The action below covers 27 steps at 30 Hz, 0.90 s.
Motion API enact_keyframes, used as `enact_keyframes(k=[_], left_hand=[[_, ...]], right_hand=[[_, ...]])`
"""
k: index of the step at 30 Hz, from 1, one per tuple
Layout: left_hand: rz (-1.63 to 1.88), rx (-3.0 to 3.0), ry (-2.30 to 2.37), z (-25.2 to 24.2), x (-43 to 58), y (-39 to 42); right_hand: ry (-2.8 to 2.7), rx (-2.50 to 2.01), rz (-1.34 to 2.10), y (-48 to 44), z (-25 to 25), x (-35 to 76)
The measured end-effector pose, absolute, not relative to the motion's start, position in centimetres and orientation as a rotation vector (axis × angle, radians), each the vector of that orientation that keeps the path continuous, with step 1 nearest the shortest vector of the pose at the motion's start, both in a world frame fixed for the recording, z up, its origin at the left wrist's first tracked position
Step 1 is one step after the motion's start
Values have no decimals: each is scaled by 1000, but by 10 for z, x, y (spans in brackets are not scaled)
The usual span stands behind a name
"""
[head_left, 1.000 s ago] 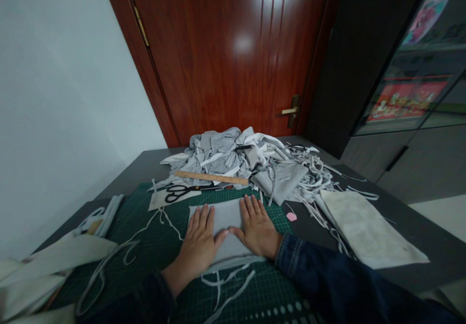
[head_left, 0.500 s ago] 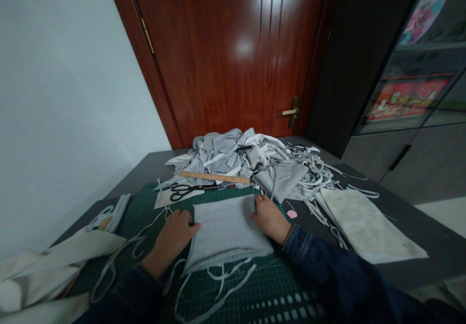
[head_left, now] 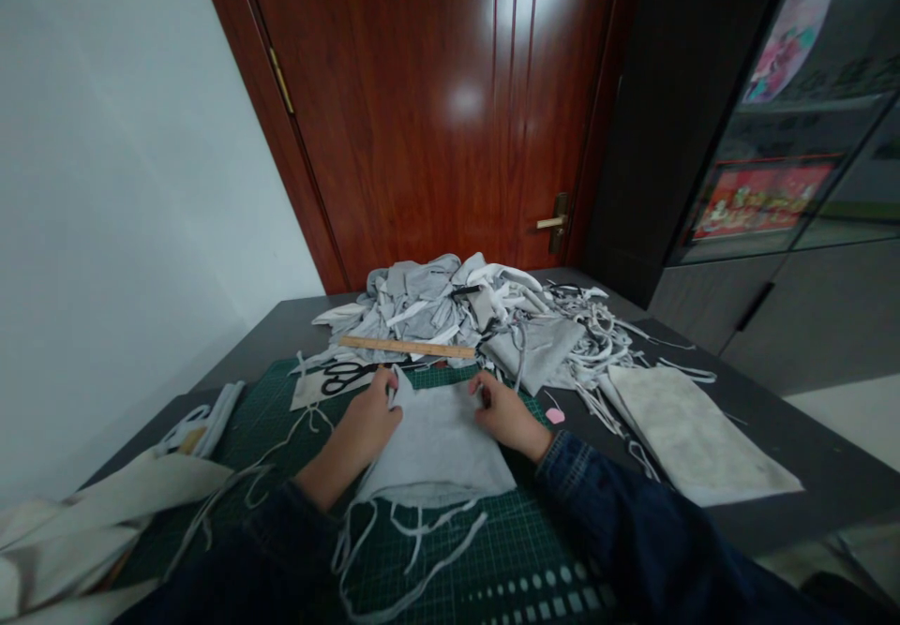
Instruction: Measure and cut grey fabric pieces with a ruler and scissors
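Brought closer together since the earlier frame, the left hand [head_left: 367, 421] and right hand [head_left: 507, 417] were kept apart, the top edge of a grey knit fabric panel [head_left: 436, 447] pinched by each. Panel was laid on a green cutting mat [head_left: 260, 409], with loose fabric strips [head_left: 414, 536] below, scissors [head_left: 341, 379] and a wooden ruler [head_left: 408, 348] beyond.
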State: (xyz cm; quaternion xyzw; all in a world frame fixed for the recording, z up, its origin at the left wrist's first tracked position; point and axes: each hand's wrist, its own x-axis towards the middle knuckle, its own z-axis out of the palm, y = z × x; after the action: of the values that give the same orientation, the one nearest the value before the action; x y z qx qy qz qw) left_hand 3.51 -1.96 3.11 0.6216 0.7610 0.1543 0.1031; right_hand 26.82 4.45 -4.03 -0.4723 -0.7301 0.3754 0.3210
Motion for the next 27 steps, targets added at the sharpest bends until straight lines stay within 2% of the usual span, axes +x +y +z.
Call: enact_keyframes(k=[5,11,15,21,27], left_hand=[[543,1925,2032,43,79,-4],[603,1687,1768,12,129,3],[643,1472,1648,8,116,11],[869,1448,1728,8,71,37],[808,1444,1356,20,68,33]], right_hand=[[-1679,-1109,1271,47,-48,263],[-1418,-1048,1520,42,-57,260],[-1318,-1024,1551,44,-64,260],[-1370,-842,1570,41,-58,255],[-1500,-635,1573,39,-26,272]])
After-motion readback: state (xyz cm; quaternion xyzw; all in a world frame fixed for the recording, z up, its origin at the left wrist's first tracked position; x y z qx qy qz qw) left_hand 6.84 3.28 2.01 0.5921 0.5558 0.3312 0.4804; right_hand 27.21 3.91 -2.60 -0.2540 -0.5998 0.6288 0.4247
